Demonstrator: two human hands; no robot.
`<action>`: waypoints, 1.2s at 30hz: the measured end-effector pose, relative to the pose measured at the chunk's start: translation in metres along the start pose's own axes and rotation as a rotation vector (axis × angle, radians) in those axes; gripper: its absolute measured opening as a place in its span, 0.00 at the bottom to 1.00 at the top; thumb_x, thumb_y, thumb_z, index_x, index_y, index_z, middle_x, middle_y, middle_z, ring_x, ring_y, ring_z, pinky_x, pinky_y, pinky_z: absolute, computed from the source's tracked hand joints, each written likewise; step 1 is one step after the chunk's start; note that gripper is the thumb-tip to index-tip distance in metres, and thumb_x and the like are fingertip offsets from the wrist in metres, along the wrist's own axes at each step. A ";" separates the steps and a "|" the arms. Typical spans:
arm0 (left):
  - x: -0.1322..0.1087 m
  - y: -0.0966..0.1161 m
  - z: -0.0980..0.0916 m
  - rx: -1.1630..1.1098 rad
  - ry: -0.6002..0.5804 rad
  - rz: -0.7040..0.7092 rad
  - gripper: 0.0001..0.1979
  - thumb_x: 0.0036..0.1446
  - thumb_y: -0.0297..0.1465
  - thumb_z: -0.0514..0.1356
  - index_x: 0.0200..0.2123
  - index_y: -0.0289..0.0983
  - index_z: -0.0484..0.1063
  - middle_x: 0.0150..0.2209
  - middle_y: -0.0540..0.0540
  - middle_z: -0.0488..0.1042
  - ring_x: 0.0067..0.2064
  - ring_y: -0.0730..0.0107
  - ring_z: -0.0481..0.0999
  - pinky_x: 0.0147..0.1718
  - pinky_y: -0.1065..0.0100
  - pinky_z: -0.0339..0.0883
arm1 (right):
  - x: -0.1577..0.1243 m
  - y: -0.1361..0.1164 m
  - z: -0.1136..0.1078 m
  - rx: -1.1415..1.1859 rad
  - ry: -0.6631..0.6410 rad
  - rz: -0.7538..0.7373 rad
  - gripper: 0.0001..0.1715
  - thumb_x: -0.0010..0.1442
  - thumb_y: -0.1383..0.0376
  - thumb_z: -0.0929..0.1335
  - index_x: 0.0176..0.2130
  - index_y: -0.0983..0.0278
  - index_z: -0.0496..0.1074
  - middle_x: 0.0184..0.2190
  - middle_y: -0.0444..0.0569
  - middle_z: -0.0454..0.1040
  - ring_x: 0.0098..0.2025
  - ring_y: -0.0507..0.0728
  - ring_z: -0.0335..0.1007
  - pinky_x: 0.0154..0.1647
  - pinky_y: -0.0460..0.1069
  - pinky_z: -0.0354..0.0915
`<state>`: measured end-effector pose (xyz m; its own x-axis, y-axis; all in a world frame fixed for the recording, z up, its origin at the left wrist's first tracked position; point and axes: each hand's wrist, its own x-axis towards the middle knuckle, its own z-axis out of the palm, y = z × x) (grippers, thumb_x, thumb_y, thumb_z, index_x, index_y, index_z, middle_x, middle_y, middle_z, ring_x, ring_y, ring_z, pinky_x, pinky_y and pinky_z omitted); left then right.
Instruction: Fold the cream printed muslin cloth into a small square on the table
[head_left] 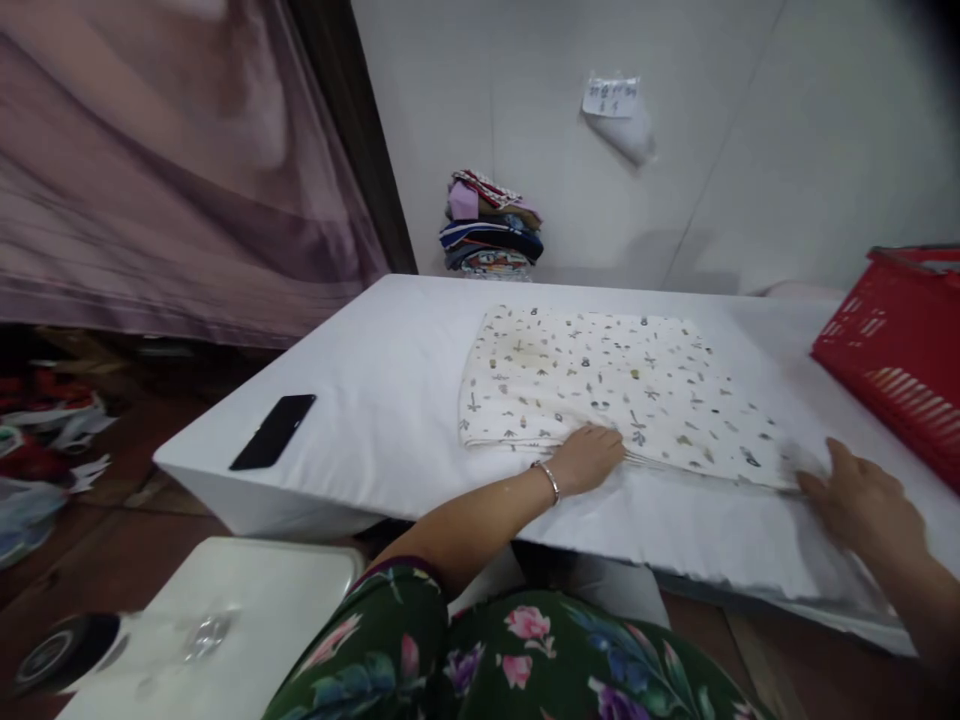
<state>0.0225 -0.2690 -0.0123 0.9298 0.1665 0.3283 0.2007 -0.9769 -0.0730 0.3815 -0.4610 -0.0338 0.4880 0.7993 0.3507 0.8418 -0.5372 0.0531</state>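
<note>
Lying folded on a white counter (375, 370), a pale printed cloth (592, 375).
A black phone (274, 432) rests at far left; next, the left hand (589, 460) sits on the cloth's near edge, though whether its fingers are clamped cannot be told; the right hand (862, 495), blurred, is at the near right corner, thumb and fingers apart; a red basket (896, 350) stands rightmost.

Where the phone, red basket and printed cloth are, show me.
Phone (274, 432), head view: dark upper face.
Red basket (902, 338), head view: side wall.
Printed cloth (600, 375), head view: top layer's middle.
</note>
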 end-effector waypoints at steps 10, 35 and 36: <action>0.000 -0.004 0.003 -0.005 -0.036 -0.037 0.06 0.60 0.23 0.49 0.36 0.34 0.66 0.38 0.43 0.69 0.42 0.65 0.67 0.42 0.63 0.60 | -0.006 -0.118 -0.026 0.314 -0.096 -0.435 0.31 0.64 0.51 0.55 0.61 0.61 0.56 0.63 0.55 0.55 0.65 0.63 0.46 0.60 0.63 0.52; 0.003 -0.003 0.003 -0.095 -0.016 -0.083 0.09 0.62 0.27 0.50 0.38 0.33 0.68 0.36 0.44 0.73 0.42 0.64 0.71 0.42 0.63 0.62 | -0.014 -0.228 -0.038 0.679 -0.042 -0.548 0.14 0.61 0.64 0.61 0.46 0.62 0.69 0.39 0.53 0.72 0.42 0.60 0.66 0.44 0.55 0.64; 0.003 -0.002 0.003 -0.099 -0.015 -0.085 0.10 0.63 0.29 0.49 0.38 0.33 0.68 0.36 0.44 0.73 0.41 0.64 0.71 0.42 0.63 0.62 | -0.013 -0.226 -0.035 0.695 -0.046 -0.548 0.13 0.61 0.64 0.61 0.44 0.62 0.70 0.38 0.52 0.72 0.42 0.60 0.66 0.44 0.55 0.64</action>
<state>0.0259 -0.2661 -0.0135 0.9155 0.2505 0.3147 0.2481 -0.9675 0.0483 0.1763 -0.3596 -0.0179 -0.0291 0.9145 0.4037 0.9026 0.1975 -0.3824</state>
